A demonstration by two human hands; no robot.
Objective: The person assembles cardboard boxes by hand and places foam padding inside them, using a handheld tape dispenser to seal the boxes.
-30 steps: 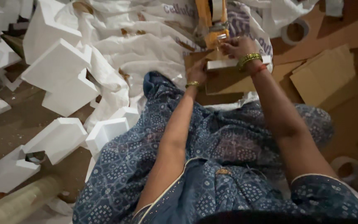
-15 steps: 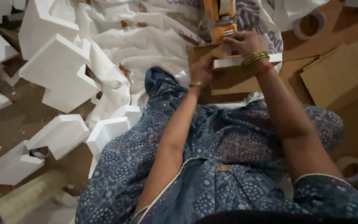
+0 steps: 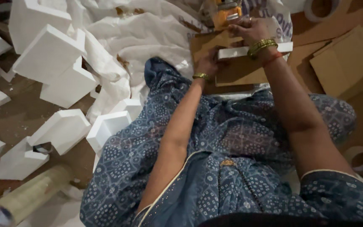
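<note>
White foam strip (image 3: 248,51), long and flat, lies crosswise on a brown cardboard sheet (image 3: 238,71) at top centre, roughly level, its right end sticking out past the wrist. Cardboard sheet is flat, rectangular, resting over the lap's far edge, partly covered by the strip. Orange tape dispenser (image 3: 227,13) sits just beyond the strip (upper part cut off by the frame edge), touching the fingers.

Brown floor (image 3: 5,122), dim warm light. White foam blocks (image 3: 49,54) scattered left; crumpled white sheeting (image 3: 148,38) behind; flat cardboard (image 3: 349,63) right; tape rolls (image 3: 26,197) about.
</note>
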